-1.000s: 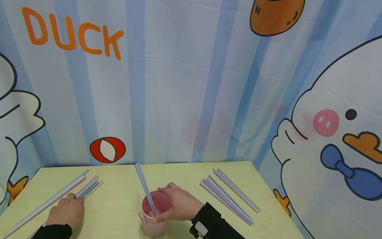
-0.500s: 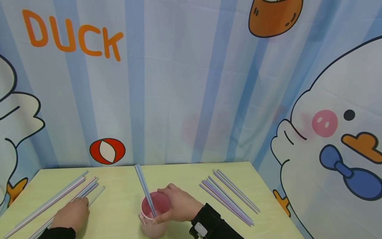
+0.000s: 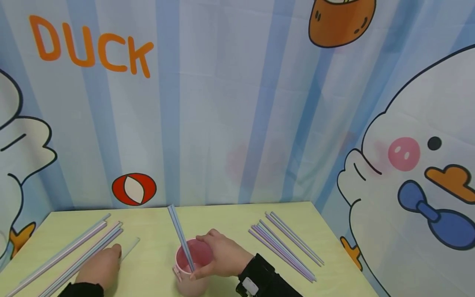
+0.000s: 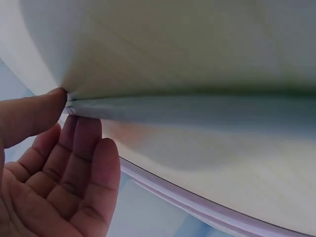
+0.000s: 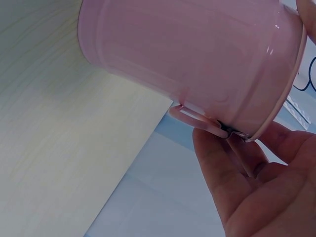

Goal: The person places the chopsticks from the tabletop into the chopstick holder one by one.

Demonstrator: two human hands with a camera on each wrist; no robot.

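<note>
My left hand (image 3: 100, 266) pinches one pale straw (image 3: 130, 249) between thumb and fingers, just right of the left-hand straws. Close up in the left wrist view, the straw (image 4: 197, 112) runs right from the thumb and fingertips over the table. My right hand (image 3: 228, 253) holds the rim of a pink cup (image 3: 191, 284), fingers at the far side and thumb at the near side. Bluish straws (image 3: 179, 235) lean inside the cup, tilted left. In the right wrist view, a small side loop (image 5: 195, 120) shows on the cup beside the fingers; its base is on the table.
Two groups of straws lie at the left: an outer bundle (image 3: 63, 253) and an inner bundle (image 3: 87, 258) next to my left hand. More lilac and blue straws (image 3: 283, 249) lie right of the cup. A duck-print curtain (image 3: 219, 123) hangs behind the pale yellow table (image 3: 156, 231).
My left hand has moved right, drawing the pale straw away from the inner bundle. My right hand, the cup and the straws in it have stayed in place.
</note>
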